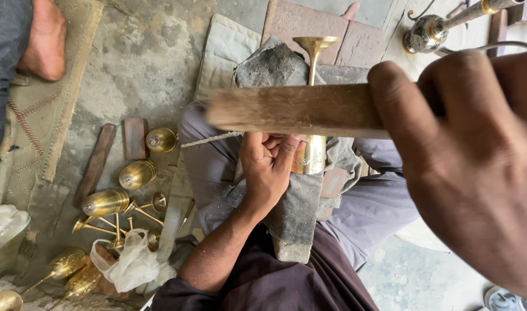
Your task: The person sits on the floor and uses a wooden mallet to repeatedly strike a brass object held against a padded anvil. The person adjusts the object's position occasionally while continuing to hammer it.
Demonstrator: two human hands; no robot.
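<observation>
Both busy: left hand (267,167) fingers curled, pinning brass goblet (312,138); right hand (471,167) fisted round wooden mallet (292,109).

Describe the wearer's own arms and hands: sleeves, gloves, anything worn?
Both hands are bare: no gloves, and no rings or watch visible. The left hand leads to a bare forearm, with a dark maroon sleeve starting near the elbow. The right hand sits close to the camera, large and blurred; its wrist and sleeve are out of frame.
</observation>
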